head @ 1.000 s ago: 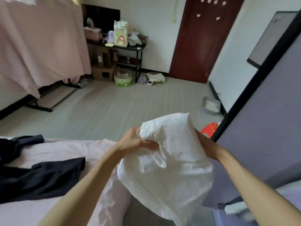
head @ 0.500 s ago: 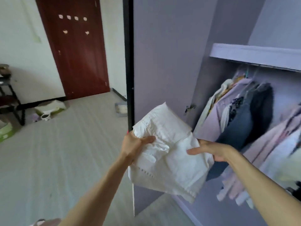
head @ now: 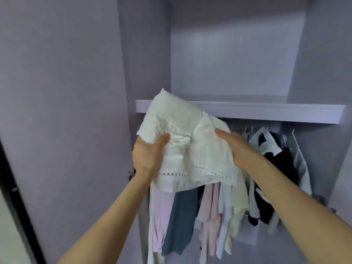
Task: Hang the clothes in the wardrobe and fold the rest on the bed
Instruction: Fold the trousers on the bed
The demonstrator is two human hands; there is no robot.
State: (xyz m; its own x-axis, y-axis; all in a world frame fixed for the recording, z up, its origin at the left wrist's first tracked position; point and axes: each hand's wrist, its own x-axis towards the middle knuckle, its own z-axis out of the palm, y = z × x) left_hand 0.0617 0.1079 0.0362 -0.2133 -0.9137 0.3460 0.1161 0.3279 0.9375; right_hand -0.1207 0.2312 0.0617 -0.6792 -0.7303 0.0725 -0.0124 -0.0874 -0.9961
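A folded white garment [head: 186, 141] with a dotted hem is held up in front of the open wardrobe, its top edge level with the lilac shelf [head: 266, 111]. My left hand [head: 148, 155] grips its left side, thumb curled over the front. On its right side my right hand [head: 236, 147] holds it, thumb across the front and fingers hidden behind the cloth. Below the shelf hang several clothes [head: 209, 216] on a rail: pink, blue-grey, pale yellow, white and black.
The wardrobe's open door [head: 62, 111] stands at my left with a dark edge along it. Above the shelf lies a bare lilac compartment [head: 232, 54]. The wardrobe's right wall [head: 323, 63] closes off that side.
I have turned from the bed and room toward the wardrobe. The white garment, still in both hands, has risen from waist height to shelf level.
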